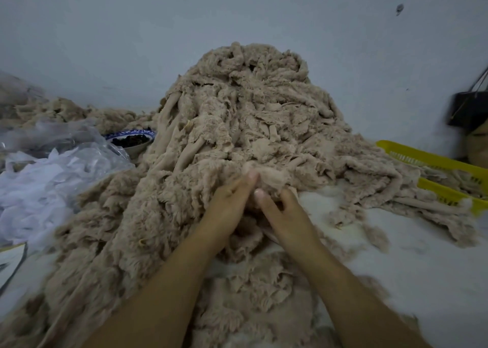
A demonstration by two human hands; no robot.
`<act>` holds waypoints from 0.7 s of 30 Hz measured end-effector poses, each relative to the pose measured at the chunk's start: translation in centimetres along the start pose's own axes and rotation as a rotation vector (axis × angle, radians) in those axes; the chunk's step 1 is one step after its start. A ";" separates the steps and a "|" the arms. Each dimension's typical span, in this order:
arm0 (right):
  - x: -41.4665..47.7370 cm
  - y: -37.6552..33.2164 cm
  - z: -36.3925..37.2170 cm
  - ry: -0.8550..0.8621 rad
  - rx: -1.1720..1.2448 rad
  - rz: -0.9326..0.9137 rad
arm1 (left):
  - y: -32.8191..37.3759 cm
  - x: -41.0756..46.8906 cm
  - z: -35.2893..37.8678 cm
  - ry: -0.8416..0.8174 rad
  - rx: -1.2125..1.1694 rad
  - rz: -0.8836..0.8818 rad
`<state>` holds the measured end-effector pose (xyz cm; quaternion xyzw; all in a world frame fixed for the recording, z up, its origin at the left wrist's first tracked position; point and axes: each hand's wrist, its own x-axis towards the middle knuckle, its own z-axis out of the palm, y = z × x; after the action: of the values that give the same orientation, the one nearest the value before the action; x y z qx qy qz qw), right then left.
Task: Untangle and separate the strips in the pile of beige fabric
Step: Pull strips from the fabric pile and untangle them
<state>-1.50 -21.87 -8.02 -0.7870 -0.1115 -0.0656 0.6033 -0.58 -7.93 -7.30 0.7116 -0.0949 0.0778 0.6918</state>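
fabric pile point(250, 115): beige | basket point(422, 155): yellow | bowl point(136, 149): white, blue patterned rim | plastic sheeting point(52, 178): translucent white | bag point(467, 110): black | wall point(105, 44): pale grey

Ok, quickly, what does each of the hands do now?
Left hand: pinches a tuft of the beige fabric.
Right hand: grips the beige fabric beside it.

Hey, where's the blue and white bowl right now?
The bowl sits left of centre in the head view, between the crumpled clear plastic bags and the left edge of the beige fabric pile.
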 end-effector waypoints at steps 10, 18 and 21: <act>1.5 1.2 -1.0 0.128 0.405 0.231 | -0.3 0.2 0.4 0.147 0.148 0.024; 1.7 1.1 -0.5 0.046 0.572 0.273 | -0.2 0.7 0.3 0.170 0.080 -0.046; 1.0 1.0 0.1 -0.124 0.392 0.215 | -0.3 0.5 0.5 0.126 0.175 0.019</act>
<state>-0.29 -21.94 -8.71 -0.6645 -0.0743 0.0706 0.7403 -0.07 -8.43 -7.53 0.7620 -0.0508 0.1369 0.6309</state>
